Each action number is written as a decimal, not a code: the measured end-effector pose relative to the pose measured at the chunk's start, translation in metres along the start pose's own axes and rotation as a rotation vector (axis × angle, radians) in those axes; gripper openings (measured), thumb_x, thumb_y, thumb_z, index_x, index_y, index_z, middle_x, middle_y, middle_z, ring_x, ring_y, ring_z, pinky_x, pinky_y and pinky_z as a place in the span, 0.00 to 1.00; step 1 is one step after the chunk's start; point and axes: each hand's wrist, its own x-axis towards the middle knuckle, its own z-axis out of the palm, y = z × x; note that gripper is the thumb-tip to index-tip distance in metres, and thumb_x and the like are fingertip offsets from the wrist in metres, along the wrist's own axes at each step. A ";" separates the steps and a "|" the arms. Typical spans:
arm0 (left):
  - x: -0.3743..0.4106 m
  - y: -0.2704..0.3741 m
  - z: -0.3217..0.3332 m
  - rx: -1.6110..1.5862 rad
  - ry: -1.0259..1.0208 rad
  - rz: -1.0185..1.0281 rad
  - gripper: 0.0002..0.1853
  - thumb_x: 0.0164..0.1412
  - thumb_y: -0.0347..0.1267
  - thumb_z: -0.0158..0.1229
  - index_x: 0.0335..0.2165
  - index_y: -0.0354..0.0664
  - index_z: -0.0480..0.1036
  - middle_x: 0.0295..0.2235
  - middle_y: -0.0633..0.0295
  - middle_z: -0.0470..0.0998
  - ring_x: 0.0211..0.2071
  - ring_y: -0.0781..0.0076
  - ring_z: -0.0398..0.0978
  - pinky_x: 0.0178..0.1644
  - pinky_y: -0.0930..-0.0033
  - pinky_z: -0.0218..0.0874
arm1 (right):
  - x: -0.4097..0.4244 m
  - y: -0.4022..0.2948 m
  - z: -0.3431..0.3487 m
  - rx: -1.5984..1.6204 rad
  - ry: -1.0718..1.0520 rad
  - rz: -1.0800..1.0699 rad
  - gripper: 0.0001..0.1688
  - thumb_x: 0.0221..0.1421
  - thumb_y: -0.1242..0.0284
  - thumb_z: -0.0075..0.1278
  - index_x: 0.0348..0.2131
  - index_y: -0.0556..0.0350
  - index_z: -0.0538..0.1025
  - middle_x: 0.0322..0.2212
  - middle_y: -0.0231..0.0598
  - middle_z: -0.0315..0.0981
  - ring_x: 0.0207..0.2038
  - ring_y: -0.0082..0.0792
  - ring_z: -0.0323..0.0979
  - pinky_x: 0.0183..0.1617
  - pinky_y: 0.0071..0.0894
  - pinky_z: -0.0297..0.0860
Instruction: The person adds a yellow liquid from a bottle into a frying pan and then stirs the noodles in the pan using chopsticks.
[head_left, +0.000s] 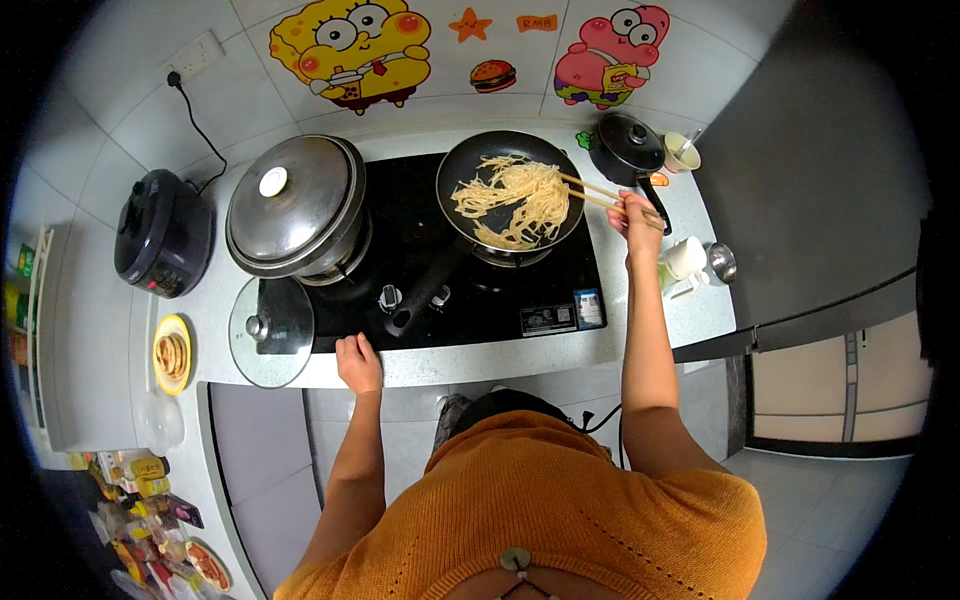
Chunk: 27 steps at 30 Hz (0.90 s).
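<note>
My right hand (637, 221) holds a pair of wooden chopsticks (600, 193), their tips among pale noodles (536, 191) in a black frying pan (457, 161). The pan sits on the right burner of a black gas hob (405, 217), its handle pointing towards the front left. Resting on the counter's front edge, my left hand (359, 364) looks loosely curled, with nothing seen in it; whether its fingers are fully closed is unclear. Just left of it lies a glass lid (289, 330) with a metal knob, partly over the hob's corner.
A large lidded metal pot (300, 217) stands on the left burner. Further left are a black electric cooker (169, 232) and a yellow-rimmed plate of food (187, 360). To the right stand a small lidded saucepan (626, 146), a cup (679, 154), a white-topped container (686, 257) and a metal bowl (721, 262).
</note>
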 end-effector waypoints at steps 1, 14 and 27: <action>-0.001 0.001 -0.001 -0.001 -0.002 -0.004 0.11 0.55 0.32 0.48 0.21 0.36 0.65 0.24 0.53 0.65 0.26 0.51 0.65 0.29 0.58 0.57 | 0.001 0.001 0.003 0.020 -0.025 0.000 0.12 0.55 0.70 0.42 0.35 0.58 0.73 0.25 0.34 0.72 0.23 0.23 0.72 0.25 0.15 0.69; 0.000 0.002 0.000 0.009 0.013 0.003 0.11 0.55 0.32 0.48 0.21 0.37 0.64 0.23 0.54 0.65 0.25 0.53 0.65 0.28 0.59 0.57 | -0.004 0.010 0.039 -0.042 -0.113 -0.002 0.12 0.53 0.73 0.42 0.34 0.63 0.73 0.26 0.41 0.74 0.23 0.26 0.73 0.24 0.17 0.69; -0.001 0.000 0.002 0.009 0.009 0.006 0.11 0.55 0.33 0.49 0.21 0.37 0.64 0.23 0.54 0.64 0.26 0.52 0.65 0.28 0.58 0.57 | -0.022 0.003 0.076 -0.030 -0.370 0.048 0.11 0.54 0.72 0.44 0.33 0.61 0.74 0.26 0.39 0.74 0.23 0.26 0.73 0.25 0.17 0.69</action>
